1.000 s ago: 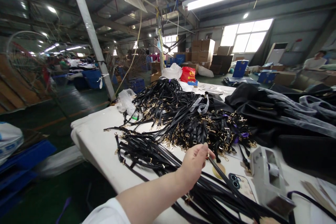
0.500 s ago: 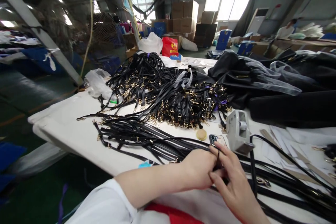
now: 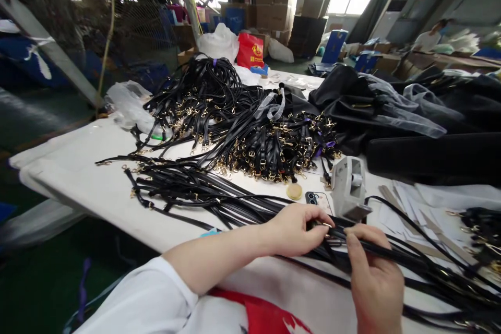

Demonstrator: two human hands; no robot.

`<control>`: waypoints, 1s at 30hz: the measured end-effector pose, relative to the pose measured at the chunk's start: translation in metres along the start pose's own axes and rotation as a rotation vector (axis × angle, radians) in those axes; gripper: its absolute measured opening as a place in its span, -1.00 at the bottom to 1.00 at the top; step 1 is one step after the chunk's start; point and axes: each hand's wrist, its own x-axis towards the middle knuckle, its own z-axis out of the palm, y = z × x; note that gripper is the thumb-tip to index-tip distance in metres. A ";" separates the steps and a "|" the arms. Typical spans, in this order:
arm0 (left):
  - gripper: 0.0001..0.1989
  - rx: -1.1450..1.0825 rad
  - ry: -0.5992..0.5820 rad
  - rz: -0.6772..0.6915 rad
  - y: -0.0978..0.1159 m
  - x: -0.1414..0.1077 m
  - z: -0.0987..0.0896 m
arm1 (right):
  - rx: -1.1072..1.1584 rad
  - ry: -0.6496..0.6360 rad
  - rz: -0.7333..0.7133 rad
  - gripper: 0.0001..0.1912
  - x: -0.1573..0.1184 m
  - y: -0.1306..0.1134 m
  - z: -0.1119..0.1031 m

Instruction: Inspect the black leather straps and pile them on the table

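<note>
Low at the table's front edge, my left hand [image 3: 299,229] closes thumb and fingers on a black strap by a small metal buckle [image 3: 327,225]. Just to its right, my right hand [image 3: 373,263] pinches a black strap [image 3: 399,254] between thumb and fingers. Whether both grip the same strap I cannot tell for sure. More black straps [image 3: 235,203] lie lengthwise under and beside my hands. A large heap of black straps with gold clasps and buckles [image 3: 270,151] covers the middle of the table.
A grey tabletop device [image 3: 348,188] stands behind my hands, beside a phone [image 3: 319,201] and a round yellowish disc [image 3: 294,191]. Black sheet material [image 3: 422,159] and paper strips [image 3: 410,219] lie on the right. A red bag [image 3: 250,51] stands at the back. Another person [image 3: 428,39] is far right.
My hands have come apart from where they overlapped. The right hand has moved right and now pinches a strap; a buckle shows at my left fingers. The view has shifted slightly.
</note>
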 end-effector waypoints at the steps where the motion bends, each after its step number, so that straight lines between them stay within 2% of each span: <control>1: -0.77 0.077 0.017 0.051 0.001 -0.002 0.000 | -0.005 -0.042 0.048 -0.75 0.000 0.003 0.000; 3: -0.74 0.170 0.016 0.100 0.004 -0.005 -0.003 | 0.038 -0.097 0.158 -0.65 -0.002 0.009 -0.001; 4: -0.72 0.187 0.002 0.100 0.005 -0.005 -0.005 | 0.075 -0.084 0.205 -0.61 -0.002 0.011 -0.001; 8: -0.63 0.114 -0.075 0.089 0.006 -0.003 -0.013 | 0.252 0.161 0.298 -0.61 -0.005 0.011 -0.002; 10: -0.63 0.079 -0.095 0.080 0.006 -0.002 -0.015 | 0.342 0.203 0.335 -0.63 -0.006 0.007 -0.001; 18: -0.70 0.163 -0.025 0.126 0.005 -0.004 -0.013 | 0.570 0.224 0.349 -0.72 -0.005 -0.003 0.003; 20: -0.71 0.172 -0.012 0.128 0.005 -0.004 -0.013 | 0.587 0.186 0.348 -0.71 -0.005 -0.001 0.005; 24: -0.72 0.200 -0.005 0.126 0.005 -0.005 -0.013 | 0.466 0.071 0.352 -0.72 -0.009 0.008 0.007; 30: -0.68 0.223 -0.032 0.114 0.007 -0.005 -0.014 | 0.398 0.047 0.347 -0.73 -0.012 0.019 0.010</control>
